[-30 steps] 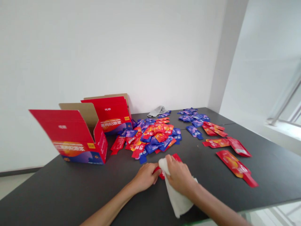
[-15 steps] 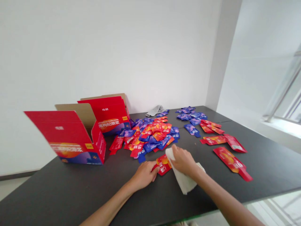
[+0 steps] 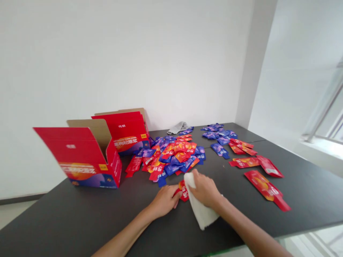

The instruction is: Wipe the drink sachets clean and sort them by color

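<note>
My left hand (image 3: 165,200) pinches the left end of a red pouch (image 3: 184,191) that lies on the dark table. In my right hand (image 3: 205,189) is a white cloth (image 3: 201,213), pressed over the right part of that pouch; its lower corner trails on the tabletop. The cloth and fingers hide much of the pouch. Just beyond both hands is a heap of red and blue-purple pouches (image 3: 175,155).
Two red printed cartons, a near one (image 3: 80,157) and a far one (image 3: 124,132), stand open at the left. Red pouches (image 3: 264,185) and blue-purple pouches (image 3: 220,134) lie at the right. A grey cloth (image 3: 179,127) rests by the wall.
My right hand has slid the white cloth slightly left over the red pouch, covering more of it. My left hand keeps its hold. The view has shifted a little.
</note>
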Motion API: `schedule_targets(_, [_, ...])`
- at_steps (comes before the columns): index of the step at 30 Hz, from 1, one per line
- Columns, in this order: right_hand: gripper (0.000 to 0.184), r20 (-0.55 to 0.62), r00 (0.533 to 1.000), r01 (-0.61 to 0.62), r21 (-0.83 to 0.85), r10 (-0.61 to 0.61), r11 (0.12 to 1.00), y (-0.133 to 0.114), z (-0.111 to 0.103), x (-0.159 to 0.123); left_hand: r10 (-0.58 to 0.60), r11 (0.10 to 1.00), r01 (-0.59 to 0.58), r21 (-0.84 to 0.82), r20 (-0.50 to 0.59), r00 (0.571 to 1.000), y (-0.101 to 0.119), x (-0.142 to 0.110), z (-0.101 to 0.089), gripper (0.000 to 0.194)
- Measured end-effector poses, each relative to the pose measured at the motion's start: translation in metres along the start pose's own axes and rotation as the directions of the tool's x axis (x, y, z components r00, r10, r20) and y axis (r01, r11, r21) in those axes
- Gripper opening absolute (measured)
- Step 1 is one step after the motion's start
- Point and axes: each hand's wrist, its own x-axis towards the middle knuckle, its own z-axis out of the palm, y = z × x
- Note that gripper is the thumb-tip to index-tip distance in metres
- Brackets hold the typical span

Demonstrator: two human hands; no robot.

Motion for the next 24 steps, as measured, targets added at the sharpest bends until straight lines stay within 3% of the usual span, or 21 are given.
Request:
schedule_targets(2, [0.023, -0.019, 0.993, -0.118, -0.009, 0.118, 0.993, 0.0008, -0.001, 0.0027, -0.008, 1.0, 0.008, -0.001, 0.001, 1.0, -0.0001, 0.0002, 0.0001, 0.032])
schedule_targets(3, [0.024, -0.018, 0.994, -0.108, -0.014, 0.108, 0.994, 0.0004, -0.0012, 0.003, -0.009, 1.0, 0.009, -0.002, 0.005, 1.0, -0.0001, 0.0002, 0.0001, 0.032])
schedule_targets(7, [0.036, 0.021, 0.993, 0.114, -0.015, -0.114, 0.993, -0.0035, 0.0007, -0.0008, -0.007, 1.0, 0.007, -0.009, 0.015, 1.0, 0.0006, -0.0003, -0.0002, 0.032])
schedule_targets(12, [0.028, 0.0, 0.996, -0.084, -0.081, 0.084, 0.993, -0.0031, -0.0031, 0.0002, -0.006, 1.0, 0.006, -0.009, -0.001, 1.0, 0.0013, -0.0006, -0.0003, 0.034])
schedule_targets(16, [0.039, 0.054, 0.993, 0.11, -0.054, -0.107, 0.993, -0.0051, -0.0022, -0.0024, 0.003, 1.0, -0.003, -0.003, 0.003, 1.0, 0.0014, -0.0009, -0.0002, 0.035])
schedule_targets(21, [0.023, 0.007, 0.994, -0.108, -0.111, 0.11, 0.988, 0.0029, -0.0066, 0.0032, -0.006, 1.0, 0.006, 0.009, -0.008, 1.0, 0.0029, -0.0013, -0.0006, 0.034])
schedule_targets(24, [0.028, 0.043, 0.998, 0.05, -0.091, -0.047, 0.995, 0.0002, -0.0029, -0.0008, -0.003, 1.0, 0.003, 0.015, 0.006, 1.0, 0.0027, -0.0015, -0.0008, 0.034])
